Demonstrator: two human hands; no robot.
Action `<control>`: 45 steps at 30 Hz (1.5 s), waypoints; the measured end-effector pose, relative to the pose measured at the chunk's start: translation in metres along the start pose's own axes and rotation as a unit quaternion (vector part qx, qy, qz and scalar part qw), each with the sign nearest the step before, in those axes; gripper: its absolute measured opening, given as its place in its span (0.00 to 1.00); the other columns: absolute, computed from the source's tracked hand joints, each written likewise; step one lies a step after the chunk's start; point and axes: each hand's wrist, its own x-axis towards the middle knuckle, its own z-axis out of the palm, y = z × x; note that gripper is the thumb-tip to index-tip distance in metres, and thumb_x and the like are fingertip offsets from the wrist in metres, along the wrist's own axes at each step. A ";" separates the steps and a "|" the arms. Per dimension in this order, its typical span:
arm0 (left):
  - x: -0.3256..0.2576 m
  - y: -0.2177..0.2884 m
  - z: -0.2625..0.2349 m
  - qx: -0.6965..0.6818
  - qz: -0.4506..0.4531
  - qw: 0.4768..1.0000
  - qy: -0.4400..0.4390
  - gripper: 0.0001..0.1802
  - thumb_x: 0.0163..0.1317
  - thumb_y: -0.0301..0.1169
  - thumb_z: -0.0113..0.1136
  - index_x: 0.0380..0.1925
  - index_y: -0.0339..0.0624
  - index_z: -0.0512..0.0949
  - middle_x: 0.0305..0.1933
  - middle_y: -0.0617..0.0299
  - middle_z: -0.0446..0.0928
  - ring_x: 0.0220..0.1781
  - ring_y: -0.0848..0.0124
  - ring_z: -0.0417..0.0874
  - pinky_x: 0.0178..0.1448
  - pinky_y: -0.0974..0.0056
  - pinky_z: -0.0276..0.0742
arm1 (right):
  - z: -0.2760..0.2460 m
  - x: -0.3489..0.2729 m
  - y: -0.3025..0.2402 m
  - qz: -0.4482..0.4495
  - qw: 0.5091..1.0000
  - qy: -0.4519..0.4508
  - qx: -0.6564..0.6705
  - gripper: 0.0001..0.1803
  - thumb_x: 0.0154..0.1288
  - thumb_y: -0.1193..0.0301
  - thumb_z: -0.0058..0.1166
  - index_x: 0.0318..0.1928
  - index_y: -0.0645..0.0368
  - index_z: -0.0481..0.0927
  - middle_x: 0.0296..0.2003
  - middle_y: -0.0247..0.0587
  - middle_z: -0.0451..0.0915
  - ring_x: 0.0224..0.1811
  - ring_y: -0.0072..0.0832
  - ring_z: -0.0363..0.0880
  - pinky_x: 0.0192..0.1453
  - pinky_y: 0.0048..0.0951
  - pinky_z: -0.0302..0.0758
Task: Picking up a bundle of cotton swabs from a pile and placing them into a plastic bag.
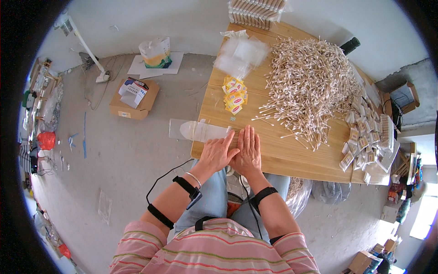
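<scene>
A flat row of cotton swabs (235, 138) lies at the table's near left, partly covered by my hands. My right hand (248, 148) rests flat over its right side, fingers straight and side by side. My left hand (216, 153) touches the row's left end, its index finger stretched out and thumb reaching toward my right hand. Left of the row lies a clear plastic bag (175, 129) with a white round-ended sheet (194, 131), jutting past the table edge. Farther back are yellow-and-white printed cards (235, 97) and a stack of clear bags (242, 55).
A large heap of loose cotton swabs (315, 82) covers the wooden table's (283, 157) right half. Packed swab bundles (365, 137) pile up at the right edge. More packs (258, 13) stand at the back. A cardboard box (134, 102) sits on the floor at left.
</scene>
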 end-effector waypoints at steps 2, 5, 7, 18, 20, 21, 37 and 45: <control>0.000 0.000 0.000 0.003 -0.003 1.000 -0.009 0.36 0.67 0.52 0.51 0.65 0.39 0.61 0.42 0.44 0.81 0.44 0.50 0.82 0.52 0.48 0.73 | -0.001 0.000 0.001 0.003 1.000 -0.008 0.015 0.45 0.62 0.50 0.45 0.70 0.70 0.52 0.73 0.59 0.46 0.78 0.48 0.40 0.79 0.47 0.38; -0.001 -0.002 0.001 0.014 0.002 1.000 -0.002 0.36 0.66 0.51 0.51 0.66 0.38 0.60 0.40 0.47 0.82 0.43 0.51 0.83 0.51 0.49 0.73 | -0.003 0.000 0.000 0.000 1.000 -0.011 0.022 0.46 0.62 0.49 0.46 0.70 0.70 0.53 0.73 0.59 0.46 0.78 0.48 0.40 0.79 0.47 0.38; 0.000 0.000 -0.001 0.020 0.012 1.000 0.013 0.36 0.66 0.50 0.52 0.66 0.38 0.60 0.39 0.50 0.82 0.41 0.52 0.83 0.49 0.50 0.73 | -0.002 0.000 0.000 0.000 1.000 -0.007 0.020 0.46 0.61 0.49 0.46 0.70 0.70 0.53 0.73 0.59 0.46 0.78 0.48 0.40 0.79 0.47 0.38; 0.004 -0.011 0.006 0.019 0.026 0.999 0.010 0.36 0.63 0.37 0.58 0.68 0.38 0.56 0.32 0.45 0.82 0.34 0.50 0.84 0.43 0.49 0.78 | -0.004 -0.001 -0.002 -0.011 1.000 -0.003 0.008 0.53 0.58 0.40 0.49 0.70 0.70 0.54 0.73 0.60 0.47 0.77 0.49 0.41 0.79 0.48 0.39; 0.008 -0.004 0.001 0.015 0.005 1.000 -0.010 0.35 0.62 0.35 0.58 0.67 0.38 0.58 0.32 0.46 0.82 0.34 0.51 0.84 0.42 0.50 0.78 | -0.005 -0.001 0.001 -0.012 0.999 -0.007 0.031 0.54 0.57 0.42 0.52 0.70 0.71 0.51 0.73 0.61 0.46 0.77 0.50 0.40 0.78 0.48 0.38; 0.010 0.000 -0.002 0.011 -0.017 0.999 -0.029 0.34 0.62 0.33 0.58 0.66 0.38 0.59 0.32 0.46 0.82 0.33 0.51 0.84 0.42 0.51 0.79 | -0.004 -0.002 0.003 -0.011 0.999 -0.005 0.031 0.54 0.57 0.42 0.52 0.70 0.71 0.51 0.73 0.61 0.46 0.77 0.50 0.40 0.78 0.48 0.38; 0.003 -0.013 0.009 -0.149 -0.076 0.980 0.110 0.28 0.67 0.34 0.53 0.65 0.36 0.64 0.64 0.40 0.68 0.64 0.50 0.71 0.65 0.55 0.69 | -0.002 -0.007 -0.015 0.009 0.999 -0.032 0.034 0.45 0.66 0.50 0.45 0.69 0.76 0.51 0.72 0.64 0.47 0.77 0.53 0.39 0.79 0.48 0.39; 0.009 -0.039 0.047 -0.451 -0.053 0.873 0.181 0.30 0.75 0.40 0.39 0.70 0.32 0.55 0.75 0.48 0.52 0.77 0.59 0.52 0.77 0.57 0.48 | 0.005 -0.002 -0.037 0.024 0.998 -0.043 0.040 0.40 0.68 0.55 0.41 0.68 0.78 0.53 0.71 0.66 0.47 0.77 0.54 0.40 0.78 0.48 0.40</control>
